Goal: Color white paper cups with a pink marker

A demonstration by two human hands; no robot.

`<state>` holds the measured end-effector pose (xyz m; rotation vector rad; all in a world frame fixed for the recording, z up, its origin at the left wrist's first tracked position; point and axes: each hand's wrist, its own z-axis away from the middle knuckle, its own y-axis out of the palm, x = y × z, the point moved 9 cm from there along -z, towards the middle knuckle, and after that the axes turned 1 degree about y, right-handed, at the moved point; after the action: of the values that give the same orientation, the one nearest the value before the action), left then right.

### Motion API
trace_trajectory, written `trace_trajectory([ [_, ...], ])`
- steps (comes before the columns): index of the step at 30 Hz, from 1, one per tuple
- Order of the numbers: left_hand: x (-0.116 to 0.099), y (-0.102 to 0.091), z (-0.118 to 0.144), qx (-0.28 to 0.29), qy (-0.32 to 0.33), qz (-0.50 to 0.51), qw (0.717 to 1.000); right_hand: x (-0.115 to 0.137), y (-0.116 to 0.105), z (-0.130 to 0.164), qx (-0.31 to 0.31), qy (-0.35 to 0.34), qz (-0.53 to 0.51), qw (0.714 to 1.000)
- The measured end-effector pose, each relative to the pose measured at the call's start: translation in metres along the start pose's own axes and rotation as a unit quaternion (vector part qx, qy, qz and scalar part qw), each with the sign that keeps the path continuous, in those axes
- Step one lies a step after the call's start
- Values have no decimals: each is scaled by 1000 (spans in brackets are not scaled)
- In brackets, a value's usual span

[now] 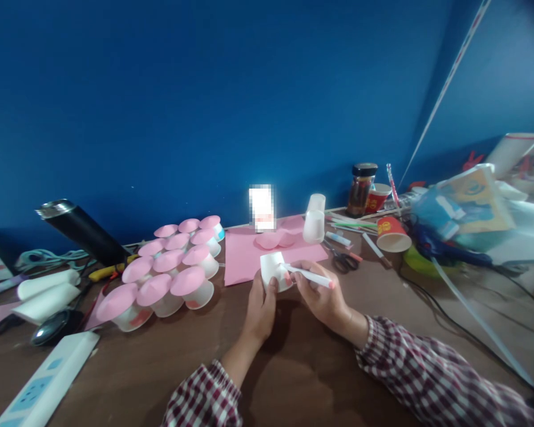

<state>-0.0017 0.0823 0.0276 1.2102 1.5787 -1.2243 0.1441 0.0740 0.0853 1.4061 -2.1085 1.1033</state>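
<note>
Both hands are at work above the counter (298,379): the left hand (261,305) pinches a white paper cup (271,264) between thumb and fingers, while the right hand (327,293) grips a white marker (311,276) in a writing hold. The cup sits just in front of the pink sheet (240,267), the marker's front end at or very near its wall; exact contact is too small to tell.

With only the left hand steadying it, the cup could twist or dent if the marker pressed hard, and a slip could streak the wall or ink a fingertip. A wide sweep of the left sleeve (204,397) might also knock the pink-topped cups (199,295) grouped at the left.

Those cups appear inverted under their shallow cones, so their insides are hidden. Translucent cups (314,226) stand nested beyond the sheet. A dark-lidded jar (361,193) looks brown within, though its contents are unclear. Near it, a red paper cup (392,232) leans over; what it holds, if anything, cannot be made out.
</note>
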Motion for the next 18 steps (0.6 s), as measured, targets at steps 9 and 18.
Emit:
trace_trajectory([
  [9, 2, -1, -1, -2, -8, -6, 1000, 1, 1, 1, 3, -6, 11, 1000],
  [18, 3, -2, 0, -12, -14, -7, 1000, 7, -1, 1, -11, -16, 16, 1000],
])
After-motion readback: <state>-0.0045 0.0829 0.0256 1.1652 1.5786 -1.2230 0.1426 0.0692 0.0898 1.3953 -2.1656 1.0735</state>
